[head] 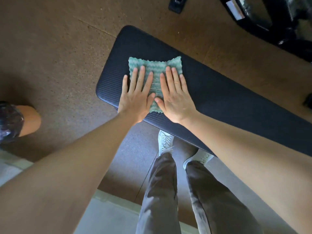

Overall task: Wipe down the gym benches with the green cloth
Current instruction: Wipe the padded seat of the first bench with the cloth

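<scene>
Green cloth (156, 68) is lying spread flat on the dark padded bench (228, 102), toward its rounded left end, reaching from mid-pad to the near edge.

Both hands are pressing down on it side by side. Left hand (136, 98): palm flat, fingers (141, 73) fully extended and splayed, outermost finger resting on bare pad just beside the cloth. Right hand (175, 100): same posture, fingers stretched across the cloth's right half. Thumbs are almost meeting over the middle. Neither hand is gripping anything; I am reading this as flat-palm pressure, not a pinch or a bunch.

Progress: I am judging the wipe as under way on this one bench, at its left end. The long stretch of pad running off to the right is lying outside the cloth's footprint; I cannot tell from the surface whether any of it is clean. Other benches are not in view, so they are presumably left to do.

Surround: speckled brown floor (59, 56), my shoes and dark trousers below the bench, black equipment (270, 16) at upper right.
</scene>
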